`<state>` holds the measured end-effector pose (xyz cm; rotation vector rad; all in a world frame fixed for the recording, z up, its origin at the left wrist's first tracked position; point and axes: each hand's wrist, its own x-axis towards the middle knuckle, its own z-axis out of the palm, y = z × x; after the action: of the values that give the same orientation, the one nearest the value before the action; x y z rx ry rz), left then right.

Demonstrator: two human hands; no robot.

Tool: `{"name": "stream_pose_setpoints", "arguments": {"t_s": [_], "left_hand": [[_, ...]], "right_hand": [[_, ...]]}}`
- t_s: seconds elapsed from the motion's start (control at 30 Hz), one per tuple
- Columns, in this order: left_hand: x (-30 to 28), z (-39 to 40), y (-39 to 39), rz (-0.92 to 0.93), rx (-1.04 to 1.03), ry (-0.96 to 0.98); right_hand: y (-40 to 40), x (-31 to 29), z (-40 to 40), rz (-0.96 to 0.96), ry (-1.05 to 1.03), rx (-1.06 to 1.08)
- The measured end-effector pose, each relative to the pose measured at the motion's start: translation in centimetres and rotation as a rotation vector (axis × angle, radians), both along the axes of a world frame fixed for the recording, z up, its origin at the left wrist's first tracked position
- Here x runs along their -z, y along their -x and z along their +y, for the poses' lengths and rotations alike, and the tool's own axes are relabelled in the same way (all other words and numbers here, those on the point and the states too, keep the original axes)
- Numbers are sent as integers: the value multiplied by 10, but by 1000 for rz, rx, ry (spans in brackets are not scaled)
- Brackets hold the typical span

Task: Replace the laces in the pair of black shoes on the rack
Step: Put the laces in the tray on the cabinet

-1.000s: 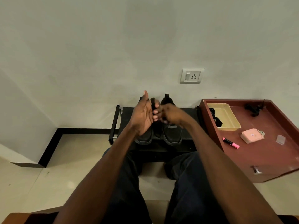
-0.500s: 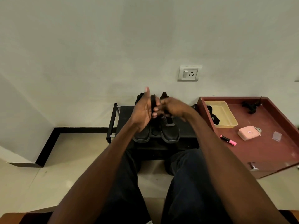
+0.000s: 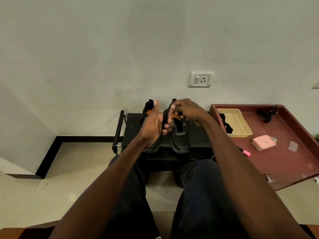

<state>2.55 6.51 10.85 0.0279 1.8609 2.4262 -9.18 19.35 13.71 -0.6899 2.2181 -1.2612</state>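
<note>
Pale wall [image 3: 103, 49], socket [image 3: 200, 79]; cream tiled floor [image 3: 72, 169], black skirting [image 3: 51, 152]; reddish-brown table [image 3: 284, 163], probably wood.

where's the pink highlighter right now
In the head view the pink highlighter lies on the red-brown table to the person's right, near its front-left edge, just in front and left of the pink case and nearer than the yellow tray.

Black shoes [image 3: 179, 138], yellow tray [image 3: 241, 128], pink case [image 3: 263, 142], maroon table [image 3: 284, 163].
</note>
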Motion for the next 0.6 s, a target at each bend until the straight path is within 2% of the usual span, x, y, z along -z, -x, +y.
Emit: {"name": "stream_pose_setpoints", "arguments": {"t_s": [0.1, 0.17, 0.23, 0.3, 0.37, 0.43, 0.5, 0.6], "left_hand": [[-7, -6, 3, 22, -49, -226], [-4, -12, 7, 26, -87, -248], [4, -16, 10, -22, -125, -108], [9, -17, 9, -67, -111, 83], [12, -17, 5, -81, -37, 189], [6, -16, 1, -69, 45, 190], [-4, -15, -3, -18, 93, 76], [-17, -16, -2, 62, 44, -176]], "right_hand": [[-28, 39, 0, -145, -166, -182], [-44, 43, 1, -155, -204, -284], [-49, 26, 5, -157, -171, -342], [-45, 0, 9, -164, -35, -317], [-32, -23, 11, -172, 200, -179], [-16, -30, 7, -75, 284, -15], [-11, -19, 0, 44, 157, 42], [-32, 16, -3, -89, -90, -126]]}}
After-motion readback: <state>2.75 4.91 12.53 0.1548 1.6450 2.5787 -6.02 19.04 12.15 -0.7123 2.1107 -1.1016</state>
